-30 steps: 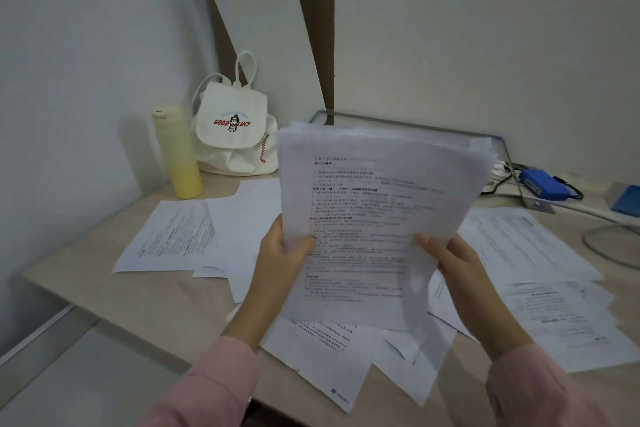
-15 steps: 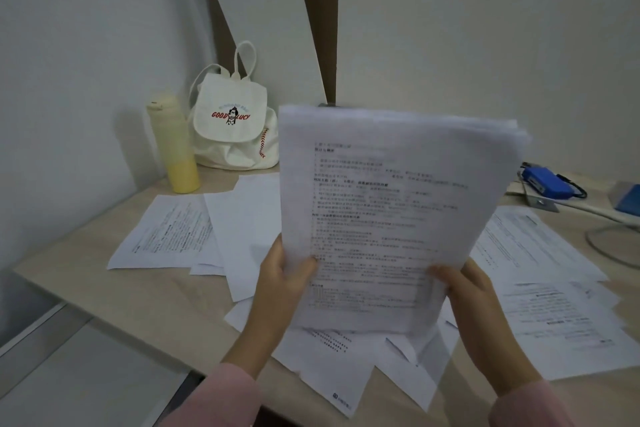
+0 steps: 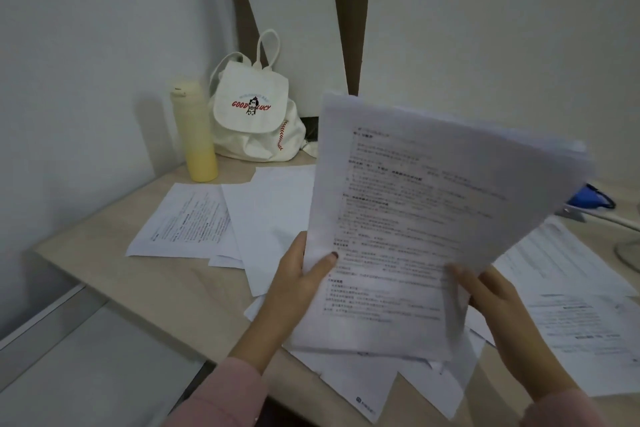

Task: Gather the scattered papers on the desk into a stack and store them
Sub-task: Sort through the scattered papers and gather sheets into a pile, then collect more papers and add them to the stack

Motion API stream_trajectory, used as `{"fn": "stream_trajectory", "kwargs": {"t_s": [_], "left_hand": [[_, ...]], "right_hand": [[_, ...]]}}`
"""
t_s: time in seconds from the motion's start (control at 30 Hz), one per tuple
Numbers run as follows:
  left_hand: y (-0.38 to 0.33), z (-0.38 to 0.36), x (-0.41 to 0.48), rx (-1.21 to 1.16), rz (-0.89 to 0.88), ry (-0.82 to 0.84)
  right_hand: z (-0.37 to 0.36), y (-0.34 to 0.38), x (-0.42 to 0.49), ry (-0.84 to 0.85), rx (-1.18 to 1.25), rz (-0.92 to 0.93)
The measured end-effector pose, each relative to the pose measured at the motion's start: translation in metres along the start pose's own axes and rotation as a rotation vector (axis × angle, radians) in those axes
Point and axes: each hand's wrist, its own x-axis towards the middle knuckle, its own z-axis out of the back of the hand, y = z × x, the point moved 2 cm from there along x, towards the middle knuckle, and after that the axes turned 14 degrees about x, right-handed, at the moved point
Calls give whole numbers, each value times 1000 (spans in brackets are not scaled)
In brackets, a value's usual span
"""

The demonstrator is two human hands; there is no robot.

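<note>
A pale wooden table (image 3: 114, 274) is set into a corner of plain white walls, with a white board (image 3: 291, 10) leaned upright at the 12 o'clock end. Compared with a second ago, the held stack (image 3: 415, 225) is seen to have been raised and tipped clockwise, its top edge now swung toward 2 o'clock, and its outline is blurred by motion. The left hand (image 3: 298, 274) is closed on the stack's lower left edge, thumb pressed on the printed face; the right hand (image 3: 491, 298) is closed on the lower right corner, its fingers mostly hidden behind the sheets. This is judged to be a squaring of the sheets gathered so far, not a storing step, and the gathering is judged far from finished.

Loose papers (image 3: 187, 222) are left lying at 10 o'clock of the hands, partly overlapped by a blank sheet (image 3: 273, 218); more sheets (image 3: 575, 315) are spread at 3 o'clock, and others (image 3: 374, 388) lie under the stack at 6 o'clock, hanging over the table's near edge.

As for containers, a white canvas bag (image 3: 252, 114) printed in red is stood at 11 o'clock against the board, its flap shut, so nothing inside can be told. A yellow bottle (image 3: 195, 132) is stood just beside it, capped, its contents not visible. A blue object (image 3: 588, 198) is partly hidden at 2 o'clock. No folder or tray for storing is shown
</note>
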Motion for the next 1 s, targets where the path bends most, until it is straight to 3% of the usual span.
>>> {"fn": "stream_trajectory", "kwargs": {"t_s": [0.27,0.5,0.63,0.8,0.9,1.0], "left_hand": [[21,59,15,91,169,-5],[46,131,23,661,240,-143],[57,151,14,922,116,-261],[76,126,-3,877,41,-71],[99,102,-11,980,102,85],[117,92,-18,1117,100,109]], "right_hand": [[-41,-16,14,171,8,-192],[-120,-50,30,174,133,-339],[-168,-67,33,164,215,-374],[-210,-82,29,182,301,-468],[-215,-86,26,218,311,-522],[-206,-81,26,268,254,-557]]}}
